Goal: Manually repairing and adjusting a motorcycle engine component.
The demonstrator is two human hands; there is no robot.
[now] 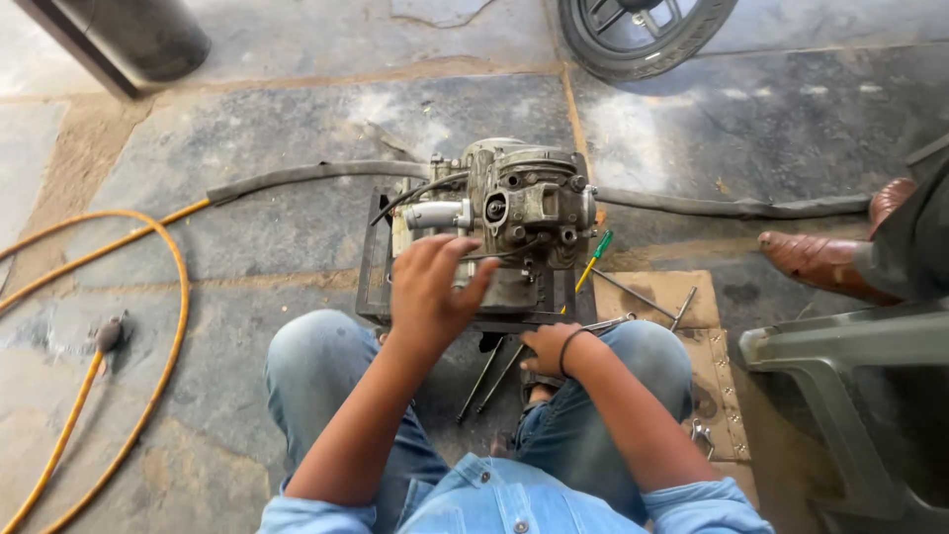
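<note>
Now L hand (pixel 427 287) fingers (pixel 481 285) spread on engine (pixel 514 213)

the engine block (pixel 514 222) on its metal stand (pixel 374 267) fills the middle, just ahead of both knees. loose long tools (pixel 494 371) lie in the gap between the legs. a green-handled screwdriver (pixel 596 252) and rods (pixel 638 295) crowd the right side. the grey hose (pixel 306 176) crosses behind; bare stone floor (pixel 247 237) lies open to the left.

Left hand (pixel 432 280) spread open on the near side of the engine (pixel 514 213), fingers touching the casing. Right hand (pixel 550 346) low between the knees, at long metal tools (pixel 494 376). Green-handled screwdriver (pixel 596 252) beside the engine.
</note>
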